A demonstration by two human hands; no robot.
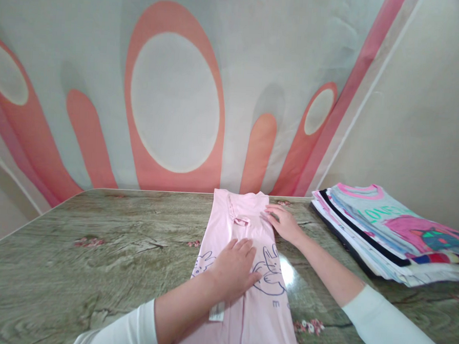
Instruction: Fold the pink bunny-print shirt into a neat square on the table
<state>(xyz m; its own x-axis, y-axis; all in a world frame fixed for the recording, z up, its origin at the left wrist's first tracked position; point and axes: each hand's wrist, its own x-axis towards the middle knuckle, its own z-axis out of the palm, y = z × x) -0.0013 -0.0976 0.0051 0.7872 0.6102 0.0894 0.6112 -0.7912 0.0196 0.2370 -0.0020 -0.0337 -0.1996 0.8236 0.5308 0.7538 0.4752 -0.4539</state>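
Observation:
A pink shirt (260, 327) lies lengthwise on the table, its sides folded in toward the middle. Dark line drawings of rabbits show on it, and a white tag (217, 312) sticks out by my left wrist. Flat on the middle of the cloth, fingers stretched out, rests my left hand (234, 267). At the far right edge of the shirt, close to the neckline, my right hand (283, 222) touches the fabric with its fingers slightly spread. Neither hand grips the cloth as far as I can see.
To the right stands a stack of folded shirts (395, 237), topped by a grey one with a pink collar. The wood-patterned table (93, 278) ends at the back against a wall (241, 90) with coral and white shapes.

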